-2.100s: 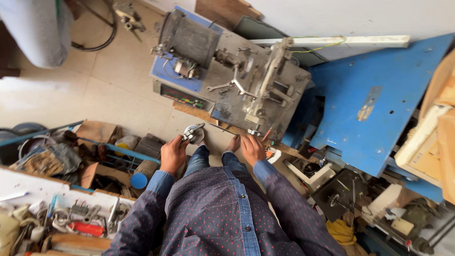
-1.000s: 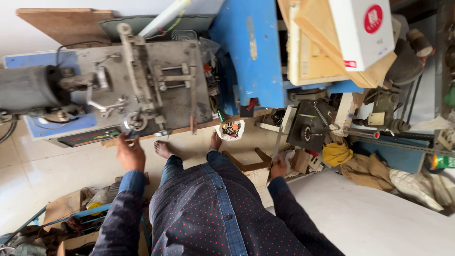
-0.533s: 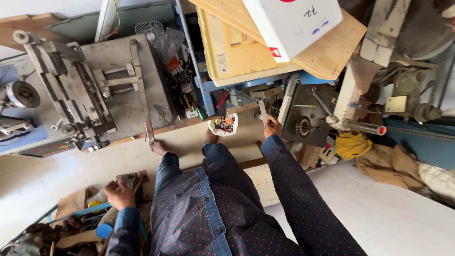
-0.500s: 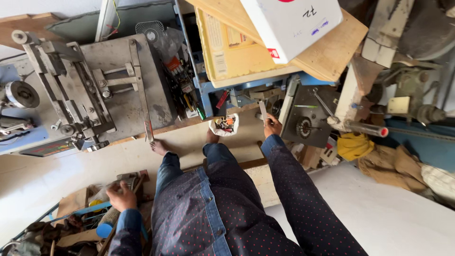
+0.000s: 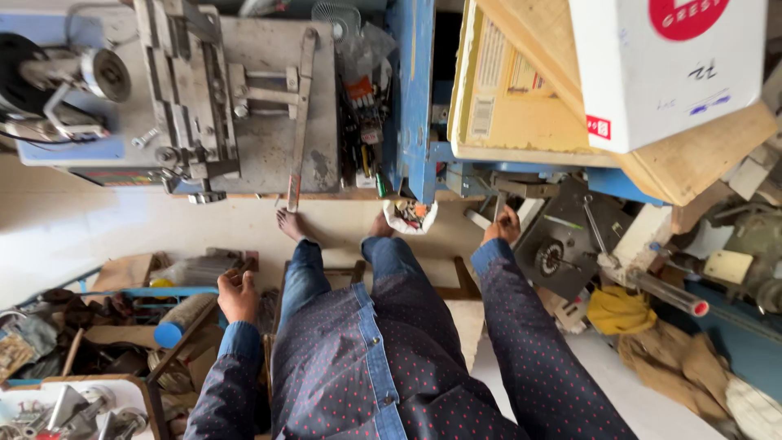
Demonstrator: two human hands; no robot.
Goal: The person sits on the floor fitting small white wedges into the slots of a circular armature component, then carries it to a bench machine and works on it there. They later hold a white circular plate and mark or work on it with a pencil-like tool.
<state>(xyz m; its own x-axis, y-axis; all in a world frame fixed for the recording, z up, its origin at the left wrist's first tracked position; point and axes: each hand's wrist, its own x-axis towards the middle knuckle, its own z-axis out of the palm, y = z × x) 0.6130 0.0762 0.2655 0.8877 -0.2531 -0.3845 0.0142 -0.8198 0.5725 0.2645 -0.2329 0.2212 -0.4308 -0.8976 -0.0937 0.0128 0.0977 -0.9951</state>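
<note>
Both hands stay apart: right hand reaching machine parts, left hand lower.

The pale tiled floor fills the middle left of the frame; two bare feet stand on it at centre, just below a grey metal machine on a blue base; a small white bag of mixed bits lies beside the right foot; at lower left sits a cluttered wooden crate with a blue-capped roller; at lower right a crumpled yellow cloth and tan sacking lie on the floor.
</note>
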